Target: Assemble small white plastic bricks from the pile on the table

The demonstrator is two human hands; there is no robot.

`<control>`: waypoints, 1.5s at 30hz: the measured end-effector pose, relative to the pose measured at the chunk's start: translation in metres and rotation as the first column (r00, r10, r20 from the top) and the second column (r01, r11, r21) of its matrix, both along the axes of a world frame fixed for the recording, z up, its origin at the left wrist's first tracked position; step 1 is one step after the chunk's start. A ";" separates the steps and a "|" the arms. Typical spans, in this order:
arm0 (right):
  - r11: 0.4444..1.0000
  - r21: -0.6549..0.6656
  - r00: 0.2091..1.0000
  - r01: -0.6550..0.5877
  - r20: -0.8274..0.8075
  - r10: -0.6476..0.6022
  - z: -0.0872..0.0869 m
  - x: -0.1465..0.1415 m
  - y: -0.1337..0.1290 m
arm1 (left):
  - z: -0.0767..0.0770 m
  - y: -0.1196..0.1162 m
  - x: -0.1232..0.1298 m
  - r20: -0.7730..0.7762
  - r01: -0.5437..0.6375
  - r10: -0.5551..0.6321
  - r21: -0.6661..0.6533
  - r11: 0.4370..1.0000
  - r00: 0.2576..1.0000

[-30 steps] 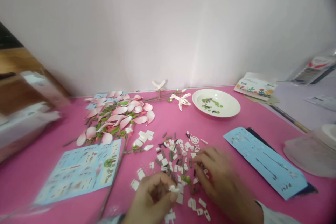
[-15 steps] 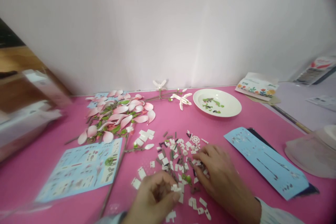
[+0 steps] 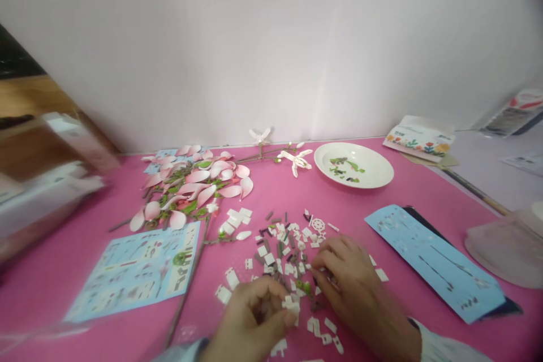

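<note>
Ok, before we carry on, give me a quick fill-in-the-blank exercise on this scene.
1. The left hand pinches a small ____ piece.
2. The printed sheet right of the right hand is ____.
3. The plate holds mostly ____ bits.
4. In the picture, the petal pile lies to the plate's ____.

Missing words: white; blue; green; left.
</note>
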State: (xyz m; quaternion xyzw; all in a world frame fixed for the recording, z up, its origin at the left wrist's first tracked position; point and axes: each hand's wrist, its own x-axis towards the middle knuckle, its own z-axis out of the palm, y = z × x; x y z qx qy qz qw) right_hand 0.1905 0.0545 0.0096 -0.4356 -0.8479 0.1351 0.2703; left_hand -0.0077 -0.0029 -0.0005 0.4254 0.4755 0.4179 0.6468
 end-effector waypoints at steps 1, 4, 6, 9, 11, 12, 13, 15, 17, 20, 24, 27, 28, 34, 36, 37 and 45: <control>0.999 0.011 0.996 -0.045 -0.071 0.045 0.001 -0.001 -0.001 | -0.001 0.000 0.000 0.003 0.006 -0.006 0.001 1.000 1.000; 0.976 0.088 0.931 -0.198 -0.296 0.216 0.007 -0.005 -0.007 | -0.004 -0.001 -0.001 -0.005 0.030 -0.030 0.009 0.999 1.000; 0.955 0.148 0.880 -0.259 -0.372 0.296 0.012 -0.009 -0.011 | -0.006 -0.002 -0.002 -0.005 0.043 -0.043 0.026 0.999 0.999; 0.933 0.170 0.846 -0.316 -0.395 0.358 0.017 -0.011 -0.015 | -0.008 -0.003 -0.001 -0.001 0.038 -0.038 0.049 0.998 0.999; 0.920 0.162 0.830 -0.356 -0.398 0.391 0.018 -0.011 -0.015 | -0.009 -0.003 -0.001 0.001 0.039 -0.039 0.054 0.998 0.999; 0.914 0.156 0.822 -0.375 -0.399 0.406 0.017 -0.011 -0.016 | -0.009 -0.003 -0.001 0.005 0.049 -0.049 0.054 0.997 0.999; 0.909 0.149 0.817 -0.389 -0.399 0.416 0.017 -0.010 -0.016 | -0.010 -0.003 -0.001 0.010 0.057 -0.057 0.052 0.997 0.998; 0.904 0.137 0.812 -0.406 -0.399 0.425 0.015 -0.009 -0.017 | -0.010 -0.002 -0.001 0.011 0.073 -0.074 0.046 0.996 0.997; 0.902 0.128 0.813 -0.412 -0.396 0.428 0.014 -0.009 -0.017 | -0.010 -0.001 -0.001 -0.004 0.079 -0.079 0.053 0.995 0.997; 0.901 0.131 0.813 -0.413 -0.392 0.430 0.015 -0.010 -0.018 | -0.008 -0.001 -0.001 -0.036 0.081 -0.079 0.073 0.994 0.996; 0.899 0.115 0.816 -0.423 -0.383 0.433 0.014 -0.010 -0.017 | -0.006 -0.002 -0.001 -0.097 0.094 -0.087 0.076 0.993 0.991; 0.896 0.092 0.813 -0.434 -0.388 0.433 0.011 -0.009 -0.018 | -0.005 -0.003 -0.001 -0.199 0.112 -0.089 0.107 0.988 0.976; 0.896 0.088 0.810 -0.434 -0.398 0.431 0.010 -0.010 -0.019 | -0.004 -0.003 -0.002 -0.236 0.120 -0.086 0.133 0.984 0.968; 0.935 0.033 0.833 -0.354 -0.443 0.331 0.014 -0.012 -0.022 | 0.002 -0.004 -0.003 -0.366 0.197 -0.081 0.293 0.936 0.927; 0.942 0.012 0.844 -0.335 -0.441 0.305 0.016 -0.012 -0.023 | 0.002 -0.004 -0.003 -0.366 0.192 -0.068 0.313 0.930 0.928; 0.941 0.006 0.843 -0.338 -0.444 0.305 0.016 -0.012 -0.023 | 0.002 -0.004 -0.003 -0.365 0.188 -0.063 0.316 0.930 0.929; 0.929 0.015 0.832 -0.370 -0.440 0.338 0.017 -0.012 -0.021 | 0.003 -0.005 -0.003 -0.378 0.198 -0.082 0.280 0.939 0.922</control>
